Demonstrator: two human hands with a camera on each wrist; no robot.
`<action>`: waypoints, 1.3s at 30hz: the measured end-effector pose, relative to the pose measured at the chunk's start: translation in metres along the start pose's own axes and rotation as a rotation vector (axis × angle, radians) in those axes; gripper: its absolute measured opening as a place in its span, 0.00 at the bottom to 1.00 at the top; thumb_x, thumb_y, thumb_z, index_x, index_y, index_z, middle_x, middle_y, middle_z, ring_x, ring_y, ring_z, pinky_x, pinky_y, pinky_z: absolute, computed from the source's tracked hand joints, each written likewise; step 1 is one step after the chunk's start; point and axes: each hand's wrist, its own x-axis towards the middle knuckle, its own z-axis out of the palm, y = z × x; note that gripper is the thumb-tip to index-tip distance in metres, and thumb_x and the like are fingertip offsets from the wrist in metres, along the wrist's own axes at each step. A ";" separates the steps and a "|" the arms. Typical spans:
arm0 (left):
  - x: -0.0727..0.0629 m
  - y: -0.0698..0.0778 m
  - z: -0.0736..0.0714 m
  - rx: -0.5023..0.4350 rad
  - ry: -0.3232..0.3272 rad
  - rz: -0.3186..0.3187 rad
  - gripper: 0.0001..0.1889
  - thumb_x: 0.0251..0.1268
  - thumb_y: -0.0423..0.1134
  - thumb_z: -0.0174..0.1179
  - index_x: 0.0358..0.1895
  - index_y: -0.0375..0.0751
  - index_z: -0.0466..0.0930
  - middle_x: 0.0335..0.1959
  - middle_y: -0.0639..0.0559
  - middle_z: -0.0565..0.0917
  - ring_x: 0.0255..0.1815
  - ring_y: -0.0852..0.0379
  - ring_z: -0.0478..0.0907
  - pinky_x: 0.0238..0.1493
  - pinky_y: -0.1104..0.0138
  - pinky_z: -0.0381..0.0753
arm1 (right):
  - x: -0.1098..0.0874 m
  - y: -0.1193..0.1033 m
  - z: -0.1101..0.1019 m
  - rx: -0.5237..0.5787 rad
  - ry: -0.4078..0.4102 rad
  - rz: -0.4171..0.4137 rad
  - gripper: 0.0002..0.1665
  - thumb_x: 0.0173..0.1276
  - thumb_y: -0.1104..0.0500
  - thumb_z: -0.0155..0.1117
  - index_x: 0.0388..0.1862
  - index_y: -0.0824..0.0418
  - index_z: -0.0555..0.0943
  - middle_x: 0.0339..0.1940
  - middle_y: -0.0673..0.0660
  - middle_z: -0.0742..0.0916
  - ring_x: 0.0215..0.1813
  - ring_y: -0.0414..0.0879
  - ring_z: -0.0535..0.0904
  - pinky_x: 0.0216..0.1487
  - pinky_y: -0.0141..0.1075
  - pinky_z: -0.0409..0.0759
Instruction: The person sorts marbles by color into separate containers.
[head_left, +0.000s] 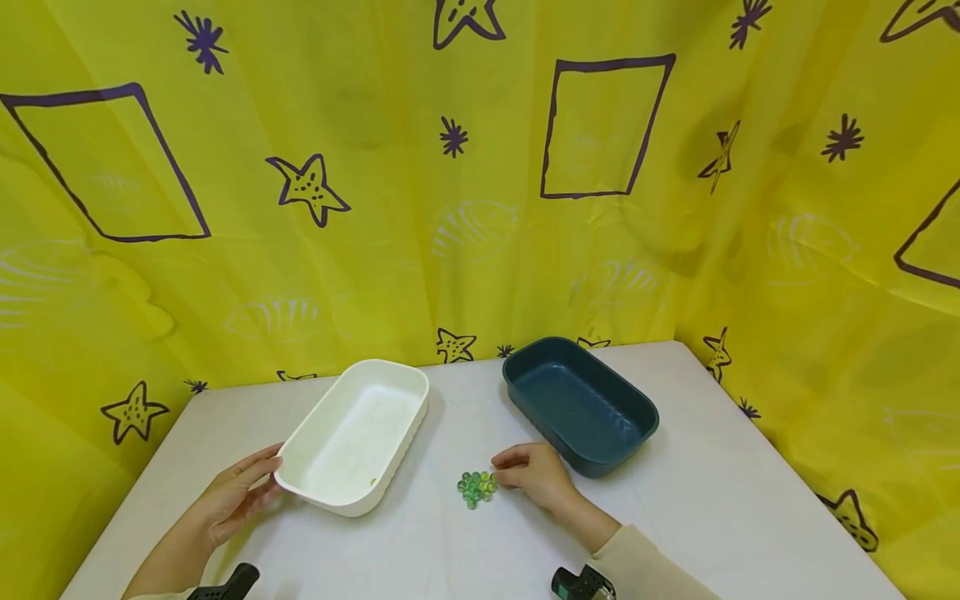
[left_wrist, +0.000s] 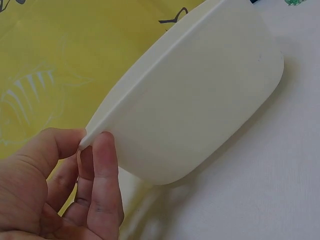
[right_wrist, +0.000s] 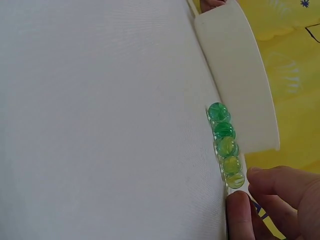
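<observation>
My left hand (head_left: 242,492) pinches the rim of a white rectangular tub (head_left: 375,487) at its near left corner; the left wrist view has the thumb and fingers on either side of that rim. Inside the tub, by its near right wall, is one small yellow-green piece. To its right, a cluster of green and yellow-green glass marbles (head_left: 472,485) lies on the table. My right hand (head_left: 536,473) is at the cluster's right edge. In the right wrist view its thumb and finger stand apart beside the nearest yellowish marble (right_wrist: 235,180), with nothing seen gripped between them.
A dark teal tub (head_left: 577,408) stands behind and right of my right hand. Both tubs rest on a white-covered table (head_left: 480,558). A yellow patterned curtain (head_left: 390,250) hangs behind the table and along its sides.
</observation>
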 end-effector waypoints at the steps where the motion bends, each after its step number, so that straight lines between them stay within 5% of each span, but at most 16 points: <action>1: 0.000 0.000 0.000 0.003 0.000 -0.001 0.15 0.75 0.40 0.55 0.33 0.68 0.86 0.36 0.60 0.81 0.33 0.67 0.80 0.35 0.79 0.83 | 0.000 0.001 0.001 -0.020 0.000 -0.011 0.11 0.53 0.69 0.74 0.37 0.70 0.87 0.33 0.60 0.89 0.31 0.39 0.82 0.31 0.27 0.83; 15: 0.001 0.002 -0.002 -0.003 0.001 0.012 0.15 0.74 0.40 0.56 0.33 0.68 0.86 0.36 0.61 0.81 0.34 0.67 0.80 0.36 0.79 0.83 | 0.000 -0.001 0.001 -0.129 0.002 -0.048 0.07 0.54 0.67 0.75 0.33 0.65 0.88 0.29 0.55 0.89 0.30 0.39 0.81 0.29 0.26 0.80; 39: 0.001 -0.001 0.000 -0.006 0.005 0.006 0.16 0.75 0.39 0.55 0.33 0.67 0.86 0.36 0.61 0.81 0.35 0.66 0.81 0.36 0.78 0.84 | -0.002 -0.003 0.001 -0.149 0.006 -0.060 0.04 0.54 0.67 0.75 0.31 0.64 0.89 0.28 0.55 0.89 0.30 0.39 0.81 0.31 0.26 0.80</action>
